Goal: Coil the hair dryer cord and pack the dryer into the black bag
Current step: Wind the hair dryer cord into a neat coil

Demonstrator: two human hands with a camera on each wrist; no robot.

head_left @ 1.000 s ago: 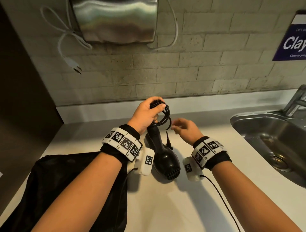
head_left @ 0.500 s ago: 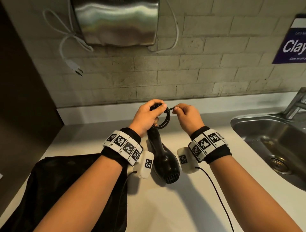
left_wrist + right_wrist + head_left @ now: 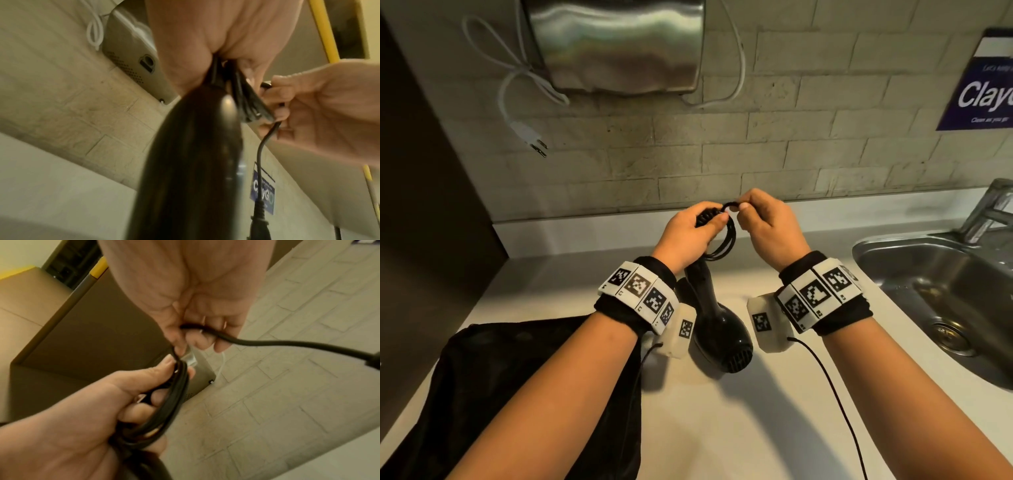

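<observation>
A black hair dryer point(image 3: 717, 329) hangs nose-down over the white counter, its handle held up by my left hand point(image 3: 693, 229). That hand also grips several loops of the black cord point(image 3: 724, 241) against the handle end. My right hand point(image 3: 763, 222) pinches the cord's free end right beside the left thumb; in the right wrist view the cord point(image 3: 267, 343) runs out through my right hand point(image 3: 197, 331) toward the plug at the frame's right edge. The left wrist view shows the dryer handle point(image 3: 193, 162) and the plug end point(image 3: 260, 209) hanging below. The black bag point(image 3: 493, 387) lies flat at the lower left.
A steel sink point(image 3: 941, 301) with a tap point(image 3: 989, 209) is set into the counter at the right. On the brick wall hangs a metal hand dryer point(image 3: 619, 44) with a dangling white cord and plug point(image 3: 527, 132). A blue sign point(image 3: 979, 89) sits at the far right.
My right hand has risen from beside the dryer handle to the top of the coil and now pinches the cord next to my left thumb. The left hand has kept its hold.
</observation>
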